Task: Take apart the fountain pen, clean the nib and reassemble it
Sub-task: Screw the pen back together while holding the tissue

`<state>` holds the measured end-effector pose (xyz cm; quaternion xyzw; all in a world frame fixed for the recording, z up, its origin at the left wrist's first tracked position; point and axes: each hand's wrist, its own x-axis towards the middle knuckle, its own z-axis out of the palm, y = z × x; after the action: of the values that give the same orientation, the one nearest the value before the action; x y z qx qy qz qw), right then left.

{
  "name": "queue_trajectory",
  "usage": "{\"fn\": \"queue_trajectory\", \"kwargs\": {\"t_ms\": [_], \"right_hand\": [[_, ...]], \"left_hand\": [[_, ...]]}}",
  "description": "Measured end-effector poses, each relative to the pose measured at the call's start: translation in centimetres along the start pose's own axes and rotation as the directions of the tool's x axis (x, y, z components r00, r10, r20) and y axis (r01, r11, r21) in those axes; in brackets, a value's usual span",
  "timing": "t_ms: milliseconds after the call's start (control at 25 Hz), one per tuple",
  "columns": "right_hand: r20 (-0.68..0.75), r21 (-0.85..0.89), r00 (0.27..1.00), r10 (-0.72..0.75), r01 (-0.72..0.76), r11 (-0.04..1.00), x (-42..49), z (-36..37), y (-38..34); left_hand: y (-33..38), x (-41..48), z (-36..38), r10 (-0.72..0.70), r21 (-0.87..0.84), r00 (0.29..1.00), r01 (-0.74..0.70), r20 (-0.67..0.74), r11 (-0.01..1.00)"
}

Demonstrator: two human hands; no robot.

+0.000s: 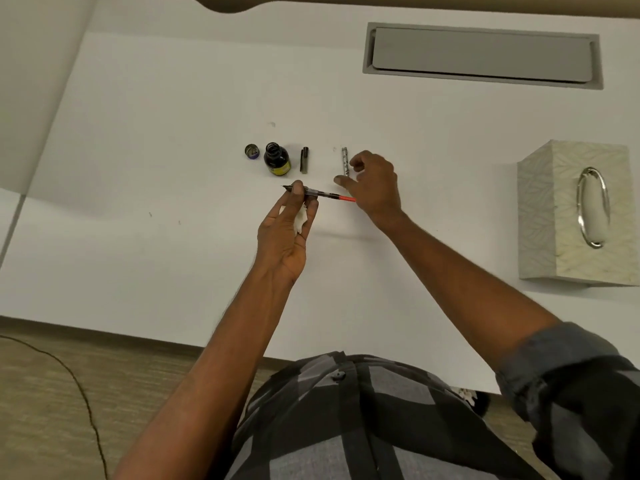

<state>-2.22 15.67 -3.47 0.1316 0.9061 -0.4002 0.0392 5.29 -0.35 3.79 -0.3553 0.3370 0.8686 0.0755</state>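
Black pen section (313, 192): clear converter, red end, pinched by left hand (284, 233).
Right hand (375, 188): at red end, grip cannot be told.
Ink bottle (276, 159) label: yellow, unreadable.

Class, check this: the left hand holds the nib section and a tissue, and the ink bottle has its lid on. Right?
No: the head view shows the ink bottle open, its lid lying beside it. The left hand does hold the nib section and a tissue.
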Motion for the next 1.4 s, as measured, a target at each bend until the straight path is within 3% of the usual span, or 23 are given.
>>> {"fn": "queue_trajectory", "kwargs": {"t_ms": [160,440,760,920,1080,1280,1400], "right_hand": [[-0.027,-0.089,0.993,-0.115,0.112,0.99,1.7,1.5,0.6],[0.007,0.175,0.987,-0.162,0.159,0.972,-5.3,-8.2,1.5],[-0.054,0.179,0.959,-0.277,0.282,0.943,-11.6,-11.0,-0.6],[-0.135,0.313,0.968,-0.21,0.242,0.918,-13.3,-10.9,-1.4],[-0.185,0.32,0.95,-0.253,0.301,0.898,-15.1,-10.3,-2.6],[-0.181,0.582,0.984,0.009,0.1,0.807,-16.8,-8.9,-3.9],[-0.125,0.58,0.991,0.053,0.03,0.814,-17.3,-8.7,-4.1]], "left_hand": [[0.5,0.9,0.2,0.009,-0.035,0.999,-0.01,-0.04,0.999],[1.0,1.6,0.8,0.033,-0.026,0.999,-0.033,-0.024,0.999],[0.0,-0.9,0.8,-0.027,-0.01,0.995,0.028,0.099,1.0],[0.4,-2.3,0.2,-0.042,-0.014,0.989,0.044,0.142,0.999],[0.1,-4.3,0.0,-0.095,-0.008,0.979,0.098,0.178,0.995],[-0.3,-5.7,-0.5,-0.083,0.001,0.983,0.084,0.161,0.996],[-0.5,-6.0,-1.1,-0.069,0.006,0.984,0.069,0.163,0.998]]}}
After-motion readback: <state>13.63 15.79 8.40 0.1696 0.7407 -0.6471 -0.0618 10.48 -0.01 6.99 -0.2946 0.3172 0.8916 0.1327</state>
